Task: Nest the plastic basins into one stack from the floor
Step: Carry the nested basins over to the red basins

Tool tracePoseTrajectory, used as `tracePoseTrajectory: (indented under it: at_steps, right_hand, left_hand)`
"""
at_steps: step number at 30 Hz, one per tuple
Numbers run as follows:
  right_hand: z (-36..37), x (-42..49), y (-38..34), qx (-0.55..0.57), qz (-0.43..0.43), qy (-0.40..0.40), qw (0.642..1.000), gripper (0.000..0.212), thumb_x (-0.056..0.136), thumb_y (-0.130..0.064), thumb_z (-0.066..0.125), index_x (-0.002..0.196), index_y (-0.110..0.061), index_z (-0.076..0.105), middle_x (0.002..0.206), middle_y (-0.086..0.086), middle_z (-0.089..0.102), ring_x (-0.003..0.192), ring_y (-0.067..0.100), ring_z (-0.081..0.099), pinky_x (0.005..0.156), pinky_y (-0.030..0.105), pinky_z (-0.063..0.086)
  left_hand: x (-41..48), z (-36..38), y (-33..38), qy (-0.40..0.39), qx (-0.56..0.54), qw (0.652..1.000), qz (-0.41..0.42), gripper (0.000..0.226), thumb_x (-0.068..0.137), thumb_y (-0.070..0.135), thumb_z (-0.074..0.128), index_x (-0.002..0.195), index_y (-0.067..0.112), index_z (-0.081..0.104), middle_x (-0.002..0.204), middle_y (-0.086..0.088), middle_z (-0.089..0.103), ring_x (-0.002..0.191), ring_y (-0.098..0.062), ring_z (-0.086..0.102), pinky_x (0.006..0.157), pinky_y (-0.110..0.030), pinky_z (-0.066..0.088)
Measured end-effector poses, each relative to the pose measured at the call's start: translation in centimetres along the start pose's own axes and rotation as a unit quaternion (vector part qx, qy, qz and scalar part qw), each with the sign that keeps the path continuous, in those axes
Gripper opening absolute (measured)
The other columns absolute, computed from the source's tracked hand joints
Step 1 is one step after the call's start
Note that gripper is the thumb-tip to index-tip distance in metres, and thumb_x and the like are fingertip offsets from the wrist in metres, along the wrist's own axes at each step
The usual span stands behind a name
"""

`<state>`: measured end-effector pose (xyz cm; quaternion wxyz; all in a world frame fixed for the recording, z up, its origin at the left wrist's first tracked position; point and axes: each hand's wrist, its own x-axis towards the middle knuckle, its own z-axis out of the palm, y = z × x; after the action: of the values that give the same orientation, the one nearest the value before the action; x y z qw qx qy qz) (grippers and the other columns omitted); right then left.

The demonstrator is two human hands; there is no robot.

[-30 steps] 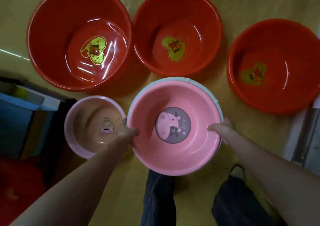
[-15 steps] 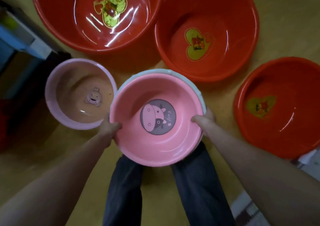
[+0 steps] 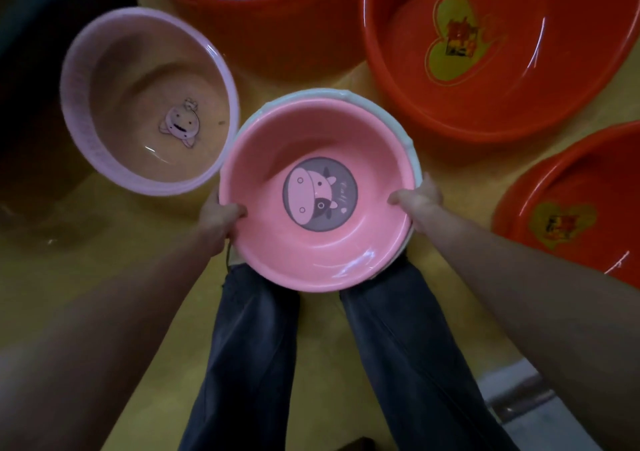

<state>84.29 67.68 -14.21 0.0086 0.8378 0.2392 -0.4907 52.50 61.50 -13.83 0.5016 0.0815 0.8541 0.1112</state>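
Observation:
A pink basin (image 3: 363, 243) with a cow picture sits nested inside a pale green basin (image 3: 388, 111), of which only the rim shows. My left hand (image 3: 221, 217) grips the pair's left rim and my right hand (image 3: 417, 198) grips the right rim, holding it above the floor over my legs. A small lilac basin (image 3: 114, 80) with a cartoon face stands on the floor to the left, its rim close to the pink basin. Three red basins lie beyond: one at the top (image 3: 263, 28), one at upper right (image 3: 512, 87), one at the right edge (image 3: 588, 194).
My legs in dark trousers (image 3: 249, 346) stand on the yellow floor (image 3: 104, 236) below the held basins. Dark furniture (image 3: 31, 52) fills the upper left corner. A grey ledge or step (image 3: 540, 412) shows at lower right.
The held pink and green pair has come up off the floor and back toward my legs. The view has dropped, so the red basins have slid toward the top and right edges.

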Motion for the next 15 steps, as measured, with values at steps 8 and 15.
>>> tracePoseTrajectory:
  at_steps: [8,15]
  right_hand:
    - [1.2,2.6,-0.4,-0.024,-0.033,0.018,0.999,0.072,0.067,-0.006,0.078,0.134,-0.01,0.052,0.122,0.014,0.065,0.11,0.032,0.063,0.095,0.039,0.052]
    - [1.9,4.3,-0.2,-0.024,-0.04,0.035,0.998,0.072,0.067,-0.008,0.079,0.134,-0.012,0.054,0.121,0.011,0.066,0.107,0.029,0.064,0.092,0.034,0.052]
  left_hand:
    - [2.2,1.7,-0.2,-0.02,-0.057,0.998,-0.033,0.06,0.08,-0.008,0.051,0.136,0.013,0.045,0.111,-0.009,0.056,0.092,-0.029,0.053,0.058,-0.029,0.044]
    - [4.1,3.2,-1.3,-0.031,-0.075,0.995,-0.051,0.06,0.079,-0.008,0.051,0.136,0.012,0.044,0.118,-0.01,0.057,0.102,-0.031,0.054,0.086,-0.046,0.05]
